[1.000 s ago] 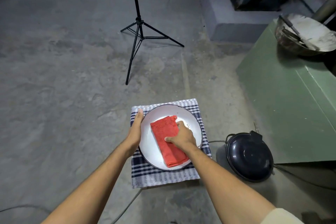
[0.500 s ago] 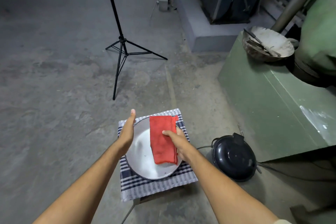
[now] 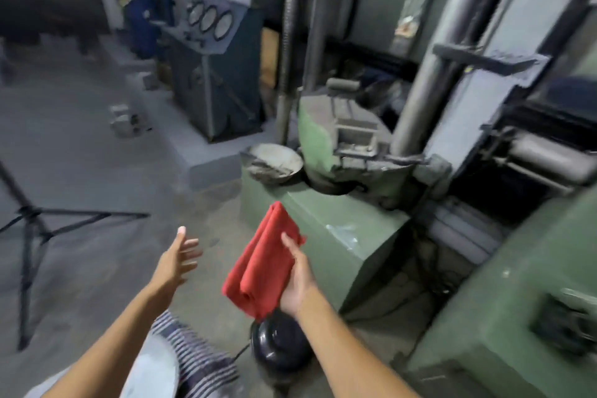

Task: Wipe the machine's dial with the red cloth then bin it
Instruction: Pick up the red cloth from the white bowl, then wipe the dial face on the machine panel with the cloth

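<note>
My right hand (image 3: 297, 281) holds the folded red cloth (image 3: 263, 268) up in the air in front of the green machine (image 3: 326, 220). The cloth hangs down over my palm. My left hand (image 3: 176, 260) is open, fingers spread, holding nothing, to the left of the cloth. Three round dials (image 3: 210, 18) sit on a dark cabinet at the back left, far from both hands. A black lidded bin (image 3: 279, 342) stands on the floor just below the cloth. The frame is blurred by motion.
The white plate (image 3: 151, 371) on a striped cloth (image 3: 200, 362) lies at the bottom, below my left arm. A black tripod (image 3: 32, 236) stands at the left. A dirty metal bowl (image 3: 274, 163) rests on the green machine's base. Steel columns rise at the right.
My right hand has lifted the red cloth off the white plate. My left hand has let go of the plate's rim. My view has swung up toward the machines.
</note>
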A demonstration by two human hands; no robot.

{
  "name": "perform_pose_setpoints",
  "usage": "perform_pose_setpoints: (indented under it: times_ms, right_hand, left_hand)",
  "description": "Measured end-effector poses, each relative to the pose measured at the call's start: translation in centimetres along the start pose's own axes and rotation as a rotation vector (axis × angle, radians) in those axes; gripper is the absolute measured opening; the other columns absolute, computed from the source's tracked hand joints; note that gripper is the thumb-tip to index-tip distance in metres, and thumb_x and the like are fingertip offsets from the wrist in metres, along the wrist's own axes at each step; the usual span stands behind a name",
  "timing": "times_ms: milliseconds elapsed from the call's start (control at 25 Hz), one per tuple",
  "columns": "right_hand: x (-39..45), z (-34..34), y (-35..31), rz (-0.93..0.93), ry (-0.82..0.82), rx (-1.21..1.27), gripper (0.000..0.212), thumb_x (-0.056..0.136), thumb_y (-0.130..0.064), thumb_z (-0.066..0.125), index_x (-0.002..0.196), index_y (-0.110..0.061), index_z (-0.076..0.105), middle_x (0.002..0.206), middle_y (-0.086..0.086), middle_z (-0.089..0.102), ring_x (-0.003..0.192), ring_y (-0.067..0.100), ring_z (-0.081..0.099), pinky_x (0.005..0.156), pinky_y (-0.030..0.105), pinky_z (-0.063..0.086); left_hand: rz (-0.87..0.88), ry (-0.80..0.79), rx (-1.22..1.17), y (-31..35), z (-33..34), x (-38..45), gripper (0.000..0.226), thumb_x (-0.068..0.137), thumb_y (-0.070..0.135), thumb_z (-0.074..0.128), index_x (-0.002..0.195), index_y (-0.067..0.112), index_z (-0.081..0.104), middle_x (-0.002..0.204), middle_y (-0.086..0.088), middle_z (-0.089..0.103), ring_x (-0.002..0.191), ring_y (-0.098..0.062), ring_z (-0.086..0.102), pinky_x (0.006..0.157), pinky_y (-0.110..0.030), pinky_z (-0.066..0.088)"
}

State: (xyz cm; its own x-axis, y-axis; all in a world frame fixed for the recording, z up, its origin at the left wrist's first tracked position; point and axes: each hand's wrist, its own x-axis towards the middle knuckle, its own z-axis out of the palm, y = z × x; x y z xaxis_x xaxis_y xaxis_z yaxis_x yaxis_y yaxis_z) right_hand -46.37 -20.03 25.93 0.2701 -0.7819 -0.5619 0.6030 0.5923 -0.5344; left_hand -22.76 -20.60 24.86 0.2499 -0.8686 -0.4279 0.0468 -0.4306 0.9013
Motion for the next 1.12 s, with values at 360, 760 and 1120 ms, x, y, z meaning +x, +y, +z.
perform_pose_setpoints:
  times_ms: [360, 760, 1120]
  right_hand:
    - [-19.3, -19.4, -20.7, -0.305, -0.034, 0.156, 0.056, 0.092, -0.034, 0.068, 0.137, 0.000, 0.066, 0.136, 0.023, 0.068, 0.129, 0.033, 0.064, 0.110, 0.045, 0.050]
    - [-47.0, -43.0, -37.5, -0.629, 0.207, 0.244, 0.050, 0.100, -0.040, 0.060, 0.129, -0.002, 0.071, 0.129, 0.020, 0.071, 0.107, 0.032, 0.073, 0.108, 0.045, 0.049]
    - [-58.7, -51.4, -45.4, -0.805, 0.318, 0.229, 0.038, 0.102, -0.024, 0.061, 0.133, -0.003, 0.066, 0.122, 0.018, 0.075, 0.107, 0.031, 0.070, 0.106, 0.046, 0.050]
  left_hand:
    - [0.317, -0.465, 0.235, 14.9, 37.2, -13.4, 0.064, 0.106, 0.061, 0.022, 0.129, 0.019, 0.065, 0.124, -0.006, 0.071, 0.113, -0.028, 0.061, 0.097, -0.043, 0.034]
    - [0.622, -0.864, 0.359, 13.8, 72.0, -35.0, 0.070, 0.086, 0.076, 0.039, 0.110, 0.021, 0.074, 0.115, -0.011, 0.075, 0.121, -0.031, 0.064, 0.114, -0.050, 0.041]
    - [0.875, -0.923, 0.422, 15.6, 84.9, -44.5, 0.087, 0.078, 0.087, 0.036, 0.136, 0.027, 0.062, 0.126, 0.016, 0.060, 0.122, -0.010, 0.049, 0.098, -0.025, 0.035]
